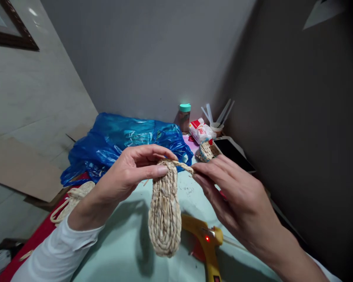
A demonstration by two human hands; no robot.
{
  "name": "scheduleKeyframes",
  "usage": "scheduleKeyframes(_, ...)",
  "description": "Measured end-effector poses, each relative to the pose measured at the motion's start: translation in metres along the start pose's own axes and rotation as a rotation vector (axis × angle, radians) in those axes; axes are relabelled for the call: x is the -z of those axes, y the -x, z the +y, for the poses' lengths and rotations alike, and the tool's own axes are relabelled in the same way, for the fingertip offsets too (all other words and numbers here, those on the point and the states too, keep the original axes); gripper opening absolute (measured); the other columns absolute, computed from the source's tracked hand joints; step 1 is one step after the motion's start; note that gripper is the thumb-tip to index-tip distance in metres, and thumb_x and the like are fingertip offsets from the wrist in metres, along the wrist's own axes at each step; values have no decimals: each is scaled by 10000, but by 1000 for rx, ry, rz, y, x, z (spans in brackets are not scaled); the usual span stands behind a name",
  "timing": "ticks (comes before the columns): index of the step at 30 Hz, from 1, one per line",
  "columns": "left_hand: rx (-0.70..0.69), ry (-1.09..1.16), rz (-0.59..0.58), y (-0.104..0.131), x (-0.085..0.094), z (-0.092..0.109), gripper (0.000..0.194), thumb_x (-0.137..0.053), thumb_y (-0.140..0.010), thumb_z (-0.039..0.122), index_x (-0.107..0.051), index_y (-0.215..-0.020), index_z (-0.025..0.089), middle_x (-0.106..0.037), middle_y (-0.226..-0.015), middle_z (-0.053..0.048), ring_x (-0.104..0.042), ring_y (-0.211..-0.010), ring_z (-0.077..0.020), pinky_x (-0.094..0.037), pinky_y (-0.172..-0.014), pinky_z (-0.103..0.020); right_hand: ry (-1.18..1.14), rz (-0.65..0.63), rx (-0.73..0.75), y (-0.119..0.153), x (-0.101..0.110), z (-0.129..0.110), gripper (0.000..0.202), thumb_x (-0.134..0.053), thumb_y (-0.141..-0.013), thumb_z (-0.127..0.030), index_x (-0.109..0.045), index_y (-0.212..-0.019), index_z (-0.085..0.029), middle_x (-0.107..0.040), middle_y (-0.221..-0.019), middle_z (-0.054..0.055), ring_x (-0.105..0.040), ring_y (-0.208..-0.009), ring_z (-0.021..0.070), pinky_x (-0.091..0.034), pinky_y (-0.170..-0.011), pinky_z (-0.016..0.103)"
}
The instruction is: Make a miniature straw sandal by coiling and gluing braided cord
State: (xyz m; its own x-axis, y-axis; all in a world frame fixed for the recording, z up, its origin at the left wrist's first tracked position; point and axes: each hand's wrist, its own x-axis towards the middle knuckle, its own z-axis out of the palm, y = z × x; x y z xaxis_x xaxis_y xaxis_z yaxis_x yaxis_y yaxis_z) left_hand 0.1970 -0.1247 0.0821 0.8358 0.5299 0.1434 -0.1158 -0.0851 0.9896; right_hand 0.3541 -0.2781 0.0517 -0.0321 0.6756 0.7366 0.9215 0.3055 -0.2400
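A coiled straw sole [164, 211], long and oval, hangs upright in front of me, made of braided cord wound round itself. My left hand [135, 168] pinches its upper end, thumb in front and fingers behind. From that top edge a loose length of twisted straw cord [184, 167] runs to the right. The fingertips of my right hand [232, 188] are closed on the cord's far end. Below and right of the sole lies a yellow glue gun [207, 243] with a lit red light and a clear glue stick in its back.
A blue plastic bag [120, 137] fills the back left of the pale green table [117, 250]. Behind are a jar with a teal lid [184, 115], a tissue pack [201, 131], a cup of glue sticks [217, 126], a small woven basket [206, 150] and a tablet [232, 153]. Straw cord [76, 197] lies left.
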Motion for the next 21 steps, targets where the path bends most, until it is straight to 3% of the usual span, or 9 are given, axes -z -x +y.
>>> scheduleKeyframes(5, 30, -5, 34, -5, -4, -10, 145, -756, -802, 142, -796, -909, 231, -738, -846, 1, -642, -758, -95, -503, -697, -160, 207, 32, 84, 11, -2, -1, 116, -587, -918, -10, -651, -1006, -52, -590, -795, 73, -425, -725, 169, -411, -649, 319)
scheduleKeyframes(10, 35, -41, 111, -4, -12, -15, 139, -755, -808, 143, -799, -907, 231, -723, -841, 13, -623, -755, -79, -493, -691, -138, 332, 71, 115, 17, -8, -2, 130, -578, -935, -47, -697, -981, -20, -620, -748, 79, -472, -706, 194, -429, -652, 341)
scheduleKeyframes(15, 47, -31, 97, -6, -16, -21, 137, -764, -798, 139, -805, -895, 226, -727, -819, 13, -628, -737, -76, -498, -675, -133, 412, 77, 176, 19, -10, -3, 201, -530, -945, -30, -696, -1036, 35, -677, -776, 120, -514, -680, 222, -378, -559, 356)
scheduleKeyframes(21, 70, 7, 148, -9, -21, -25, 138, -763, -781, 113, -808, -868, 210, -726, -804, 7, -632, -722, -79, -506, -668, -132, 448, 156, 102, 27, -25, -7, 233, -494, -931, 3, -682, -1054, 65, -689, -795, 155, -546, -717, 254, -387, -550, 368)
